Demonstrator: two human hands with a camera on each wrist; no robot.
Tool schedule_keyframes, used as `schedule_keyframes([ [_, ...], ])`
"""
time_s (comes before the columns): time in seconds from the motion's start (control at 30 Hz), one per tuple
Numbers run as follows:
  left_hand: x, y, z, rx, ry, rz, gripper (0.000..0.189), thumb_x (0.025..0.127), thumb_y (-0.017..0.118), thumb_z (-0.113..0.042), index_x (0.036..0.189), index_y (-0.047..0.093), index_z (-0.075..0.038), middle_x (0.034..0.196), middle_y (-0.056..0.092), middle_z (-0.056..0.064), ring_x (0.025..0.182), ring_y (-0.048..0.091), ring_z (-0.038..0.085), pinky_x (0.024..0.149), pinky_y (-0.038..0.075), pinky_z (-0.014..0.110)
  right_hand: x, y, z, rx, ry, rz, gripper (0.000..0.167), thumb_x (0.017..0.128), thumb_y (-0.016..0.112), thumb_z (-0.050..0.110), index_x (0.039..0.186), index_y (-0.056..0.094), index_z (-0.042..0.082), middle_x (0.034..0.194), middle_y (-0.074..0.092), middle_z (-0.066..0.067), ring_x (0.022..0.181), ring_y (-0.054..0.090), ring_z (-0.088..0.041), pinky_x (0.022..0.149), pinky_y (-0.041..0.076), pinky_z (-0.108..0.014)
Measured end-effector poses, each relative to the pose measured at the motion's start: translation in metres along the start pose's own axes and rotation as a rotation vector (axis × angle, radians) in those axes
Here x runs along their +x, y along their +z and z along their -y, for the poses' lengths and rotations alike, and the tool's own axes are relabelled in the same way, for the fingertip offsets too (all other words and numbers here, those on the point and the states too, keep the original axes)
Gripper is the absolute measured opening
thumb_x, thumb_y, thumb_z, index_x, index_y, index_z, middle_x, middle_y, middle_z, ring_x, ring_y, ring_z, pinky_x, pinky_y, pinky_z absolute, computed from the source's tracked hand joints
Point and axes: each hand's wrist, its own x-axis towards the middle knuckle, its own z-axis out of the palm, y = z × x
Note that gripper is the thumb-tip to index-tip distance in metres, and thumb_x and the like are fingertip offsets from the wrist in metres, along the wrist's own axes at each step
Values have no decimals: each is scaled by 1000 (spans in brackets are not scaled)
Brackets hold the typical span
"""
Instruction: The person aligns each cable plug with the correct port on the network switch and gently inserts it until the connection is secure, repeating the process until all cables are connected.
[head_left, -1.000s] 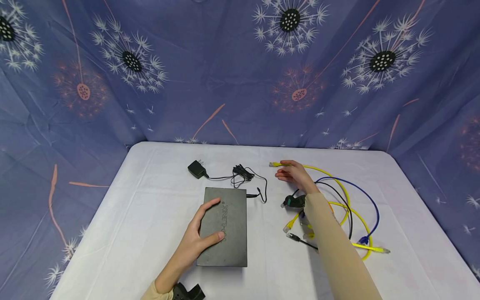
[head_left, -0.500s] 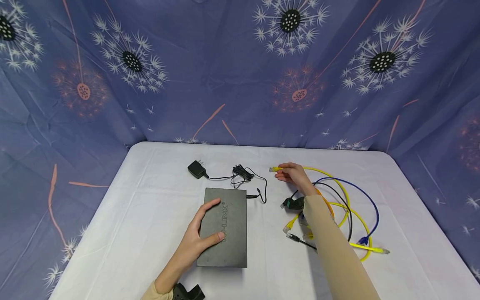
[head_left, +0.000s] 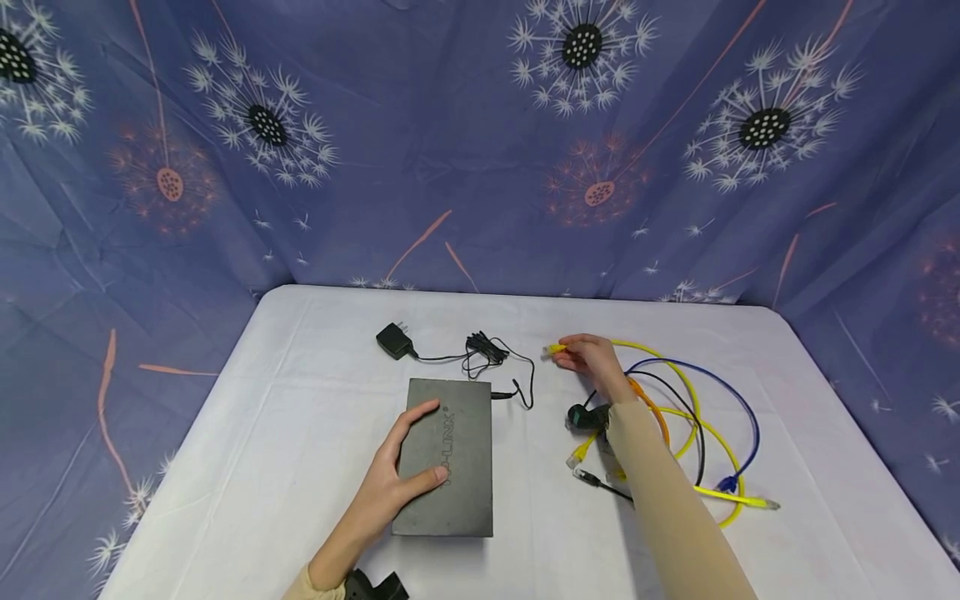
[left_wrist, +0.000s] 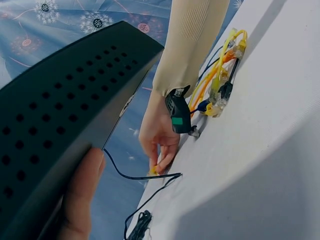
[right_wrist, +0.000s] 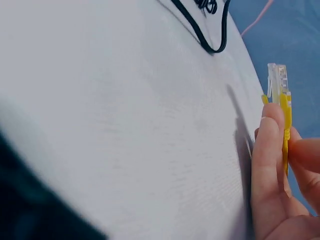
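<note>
My left hand [head_left: 382, 479] grips the left side of a dark grey network switch [head_left: 468, 458] with raised lettering, its thumb and a finger lying over the top face. Rows of vent holes mark the side of the switch [left_wrist: 75, 95] in the left wrist view. A black power lead [head_left: 501, 395] is plugged into its far right edge. Farther right, my right hand [head_left: 592, 360] pinches a yellow network cable just behind its clear plug [right_wrist: 278, 82], held above the cloth. The yellow cable [head_left: 637, 347] trails back behind this hand.
Several blue, black, orange and yellow network cables [head_left: 738, 392] lie coiled at right, partly hidden by the right sleeve [head_left: 667, 492]. A black power adapter [head_left: 394, 341] with a bundled cord [head_left: 486, 347] lies at the back. A patterned curtain [head_left: 450, 150] stands behind the white table [head_left: 300, 433].
My right hand has moved slightly toward me, bringing the yellow plug with it. The left hand and the switch have stayed almost in place.
</note>
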Motion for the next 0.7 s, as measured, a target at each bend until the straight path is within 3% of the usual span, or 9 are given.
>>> schedule_keyframes([
  [0.27,0,0,0,8,2,0,73,81,73,-11,144,40,-27,149,32,1,132,30,26,102,20,56,-13,-1,0,132,10,37,21,96,52,1,115,53,-10,84,65,-5,74,66,-13,74,53,-26],
  [0.47,1,1,1,-9,-1,2,73,81,72,-9,144,40,-27,147,34,2,128,34,27,101,23,54,-25,-2,0,220,-16,132,11,97,51,0,107,52,-5,87,63,-6,77,64,-13,75,51,-24],
  [0.7,2,2,1,-14,-14,-6,73,81,73,-10,144,40,-27,146,35,3,125,36,28,100,24,52,-38,0,1,242,-49,188,16,97,48,-2,112,53,-7,91,63,-8,81,64,-15,78,51,-25],
])
